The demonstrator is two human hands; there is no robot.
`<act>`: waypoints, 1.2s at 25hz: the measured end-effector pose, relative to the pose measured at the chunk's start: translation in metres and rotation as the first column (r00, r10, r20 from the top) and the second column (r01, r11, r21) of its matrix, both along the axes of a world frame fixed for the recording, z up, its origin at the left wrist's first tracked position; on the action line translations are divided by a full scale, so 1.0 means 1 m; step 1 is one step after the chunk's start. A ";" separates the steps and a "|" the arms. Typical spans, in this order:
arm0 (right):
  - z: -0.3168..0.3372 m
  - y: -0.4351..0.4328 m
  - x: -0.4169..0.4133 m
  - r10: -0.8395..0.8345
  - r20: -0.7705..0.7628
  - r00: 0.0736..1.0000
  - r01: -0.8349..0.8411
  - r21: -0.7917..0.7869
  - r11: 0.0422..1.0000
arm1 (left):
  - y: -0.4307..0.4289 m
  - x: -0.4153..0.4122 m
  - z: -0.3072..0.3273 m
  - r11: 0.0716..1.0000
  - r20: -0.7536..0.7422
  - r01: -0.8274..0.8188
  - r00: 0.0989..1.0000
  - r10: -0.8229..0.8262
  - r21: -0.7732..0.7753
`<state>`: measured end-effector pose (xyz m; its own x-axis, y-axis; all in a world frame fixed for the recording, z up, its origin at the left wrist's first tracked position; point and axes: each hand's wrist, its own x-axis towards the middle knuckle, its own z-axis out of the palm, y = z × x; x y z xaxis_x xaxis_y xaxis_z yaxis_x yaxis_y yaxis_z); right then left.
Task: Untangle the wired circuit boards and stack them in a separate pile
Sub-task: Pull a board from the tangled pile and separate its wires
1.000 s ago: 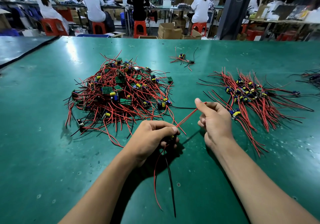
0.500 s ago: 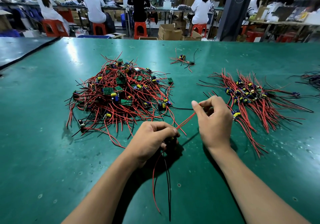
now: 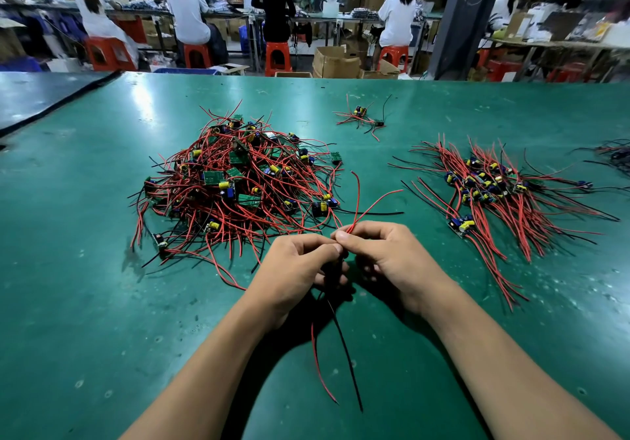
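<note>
Right grip: right hand [image 3: 392, 259]; thumb and forefinger pressed together on two red wires [image 3: 356, 197] at their base; the other fingers curled under
Left grip: left hand [image 3: 298, 265]; thumb and forefinger clamped on the same wires, tip to tip with the right; the remaining fingers curled in, and what they enclose is hidden
Red wires: rise from the pinch and fork; one curves up, one arcs off to the right; both clear of the surface
Tails: a red lead [image 3: 317, 354] and a black lead [image 3: 344, 347] drop from under the left hand toward the viewer, between the forearms
Board in hand: cannot tell; nothing of it shows past the fingers
Heap [image 3: 238, 184]: tangled green boards with red and black wires; just beyond the hands and to the left; its nearest strands end near the left knuckles
Pile [image 3: 494, 187]: to the right, well apart from the heap; boards bunched in the middle, wires fanned outward
Strays: a small cluster [image 3: 361, 117] farther back, between heap and pile; a clump [image 3: 617, 153] cut by the right edge; a black wire [image 3: 375, 214] flat just beyond the hands
Surface [image 3: 85, 303]: green, glossy, scuffed
Beyond: people [image 3: 187, 10] at benches, some on red stools [image 3: 278, 59]; boxes [image 3: 335, 63]; a dark pillar [image 3: 460, 20]
</note>
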<state>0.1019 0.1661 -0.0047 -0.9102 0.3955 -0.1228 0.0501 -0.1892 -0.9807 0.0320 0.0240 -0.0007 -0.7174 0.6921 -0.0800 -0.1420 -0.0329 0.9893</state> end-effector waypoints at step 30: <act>-0.006 0.027 -0.013 -0.463 -0.146 0.874 0.477 0.086 0.874 | 0.001 0.002 0.000 0.998 -0.042 0.049 0.998 -0.051 -0.040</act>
<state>0.0889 0.1930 -0.0107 -0.6177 0.7851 0.0459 -0.1331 -0.0469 -0.9900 0.0336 0.0247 -0.0008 -0.6851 0.7243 -0.0772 -0.0998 0.0116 0.9949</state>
